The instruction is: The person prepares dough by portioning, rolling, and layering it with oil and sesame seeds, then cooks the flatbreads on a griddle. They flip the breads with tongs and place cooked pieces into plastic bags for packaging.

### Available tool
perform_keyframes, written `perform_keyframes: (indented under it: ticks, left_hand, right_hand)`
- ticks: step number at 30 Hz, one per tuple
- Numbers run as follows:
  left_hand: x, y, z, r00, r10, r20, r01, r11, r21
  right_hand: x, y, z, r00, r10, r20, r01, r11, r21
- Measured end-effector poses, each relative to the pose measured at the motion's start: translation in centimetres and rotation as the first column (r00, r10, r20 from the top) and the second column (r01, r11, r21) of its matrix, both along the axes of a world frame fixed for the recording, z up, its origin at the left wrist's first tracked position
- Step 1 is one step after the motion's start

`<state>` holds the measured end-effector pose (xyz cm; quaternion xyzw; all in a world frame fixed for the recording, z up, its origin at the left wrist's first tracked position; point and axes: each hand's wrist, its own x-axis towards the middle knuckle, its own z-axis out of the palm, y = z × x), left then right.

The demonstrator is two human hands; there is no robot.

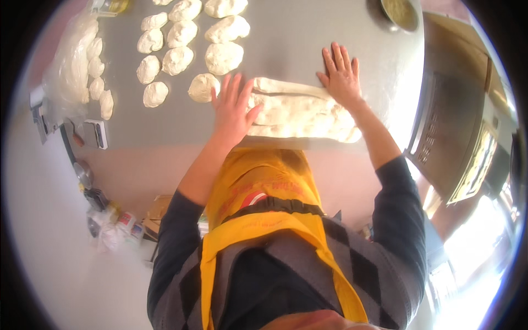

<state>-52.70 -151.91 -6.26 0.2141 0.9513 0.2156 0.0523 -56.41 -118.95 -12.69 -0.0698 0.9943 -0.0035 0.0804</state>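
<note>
A long flattened slab of dough point(303, 111) lies crosswise on the metal worktop near its front edge. Along the slab's far side runs a narrow strip of dough point(288, 87), parted from it by a dark gap. My left hand point(236, 109) rests at their left end, fingers apart, gripping nothing. Its fingertips reach beside a round dough piece point(202, 88), and I cannot tell whether they touch it. At the right end my right hand point(343, 80) is spread palm down, its heel over the strip's end and its fingers pointing away from me.
Several dough lumps point(180, 33) sit in rows at the far left. Beyond them, clear plastic sheeting point(72, 62) covers part of more pieces. A metal bowl point(400, 15) stands at the far right. A small scale-like device point(95, 134) lies near the left front corner of the worktop point(284, 45).
</note>
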Motion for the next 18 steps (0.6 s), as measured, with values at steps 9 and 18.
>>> perform_keyframes:
  ticks: [9,18]
  left_hand:
    - [-0.5,-15.7,0.8,0.990,0.136,-0.030,-0.121,0.946,0.300]
    - [-8.6,-38.3,0.2,0.866,0.463,-0.190,-0.457,0.886,0.075]
  right_hand:
    - [-2.4,-10.2,-0.4,0.996,-0.091,-0.008,0.091,0.995,-0.048]
    - [-2.1,-17.1,0.6,0.934,-0.314,0.169,0.313,0.949,0.032]
